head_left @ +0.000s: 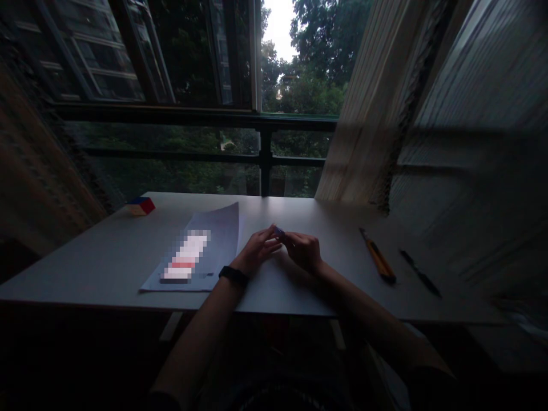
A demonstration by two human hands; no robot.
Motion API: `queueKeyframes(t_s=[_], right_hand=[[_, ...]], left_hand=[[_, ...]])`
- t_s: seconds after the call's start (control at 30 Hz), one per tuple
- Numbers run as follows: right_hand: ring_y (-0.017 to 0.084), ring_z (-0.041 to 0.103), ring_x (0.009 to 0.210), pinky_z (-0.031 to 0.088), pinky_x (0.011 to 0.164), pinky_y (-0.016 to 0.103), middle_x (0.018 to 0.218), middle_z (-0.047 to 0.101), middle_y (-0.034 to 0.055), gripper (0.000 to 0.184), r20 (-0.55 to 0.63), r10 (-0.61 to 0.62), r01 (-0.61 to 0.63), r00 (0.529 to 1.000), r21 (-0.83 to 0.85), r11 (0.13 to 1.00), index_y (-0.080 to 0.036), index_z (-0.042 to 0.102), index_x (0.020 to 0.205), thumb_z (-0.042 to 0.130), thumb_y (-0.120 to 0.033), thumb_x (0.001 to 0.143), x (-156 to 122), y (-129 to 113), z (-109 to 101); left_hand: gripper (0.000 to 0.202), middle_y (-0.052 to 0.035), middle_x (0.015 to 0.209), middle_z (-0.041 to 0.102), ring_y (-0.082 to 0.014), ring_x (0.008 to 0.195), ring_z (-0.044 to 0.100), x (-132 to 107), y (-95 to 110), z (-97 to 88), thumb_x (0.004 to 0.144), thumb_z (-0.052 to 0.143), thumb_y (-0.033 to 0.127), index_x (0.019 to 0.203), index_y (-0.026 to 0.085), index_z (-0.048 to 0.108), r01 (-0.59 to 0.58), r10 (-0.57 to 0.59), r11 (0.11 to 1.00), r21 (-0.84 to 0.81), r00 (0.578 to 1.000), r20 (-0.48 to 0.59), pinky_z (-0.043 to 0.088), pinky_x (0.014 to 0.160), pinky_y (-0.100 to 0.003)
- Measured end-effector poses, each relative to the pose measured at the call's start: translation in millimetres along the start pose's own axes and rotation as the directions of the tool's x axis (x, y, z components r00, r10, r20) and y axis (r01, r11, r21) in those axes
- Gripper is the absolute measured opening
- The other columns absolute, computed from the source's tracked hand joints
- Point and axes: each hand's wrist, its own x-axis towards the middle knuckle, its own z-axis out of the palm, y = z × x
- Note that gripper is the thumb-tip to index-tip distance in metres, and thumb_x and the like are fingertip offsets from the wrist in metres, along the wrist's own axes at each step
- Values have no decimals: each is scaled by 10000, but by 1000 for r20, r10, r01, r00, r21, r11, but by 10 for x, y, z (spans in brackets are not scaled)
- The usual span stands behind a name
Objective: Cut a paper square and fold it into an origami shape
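In the head view, my left hand [260, 245], with a dark band [233, 275] on its wrist, meets my right hand [303, 249] just above the white table [274, 297]. Between their fingertips is a small bluish object [279, 231], too small and dim to name. My left thumb and index finger pinch it from one side, while the other left fingers stretch loosely below. The right fingers are bent and closed on its other side. Left of my hands lies a sheet of paper [222, 234], partly covered by a pixelated patch.
A cube with blue, red and pale faces [141, 206] sits at the table's far left. To the right lie a yellow-orange utility knife [377, 257] and a dark pen [420, 273]. Beyond the back edge are a railing [265, 154] and a curtain [355, 114].
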Motion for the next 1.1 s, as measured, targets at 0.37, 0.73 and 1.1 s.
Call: queueKeyframes(t_s=[0.37,0.73,1.1], right_hand=[[138,629,691,364,573,196,846,704,16,230,87,85,-84,993,-19,996,-270,670,948,458,-286,861,15,80,0],[151,636,713,399,624,199,800,705,25,245,126,155,-158,980,12,987,-273,692,905,473,-366,847,14,115,23],[152,642,747,410,652,200,866,702,23,246,121,125,-136,985,82,987,-259,683,905,495,-398,829,19,130,41]], left_hand=[[311,-117,936,648,-211,816,638,51,-26,18,682,683,309,920,113,638,-155,159,987,45,982,-104,470,821,-378],[303,-91,853,665,-198,798,629,69,-65,13,633,697,320,845,107,669,-225,251,957,183,959,-130,475,808,-360],[246,-68,754,649,-193,744,627,62,-24,4,645,658,325,770,115,625,-205,226,963,173,968,-112,488,769,-358]])
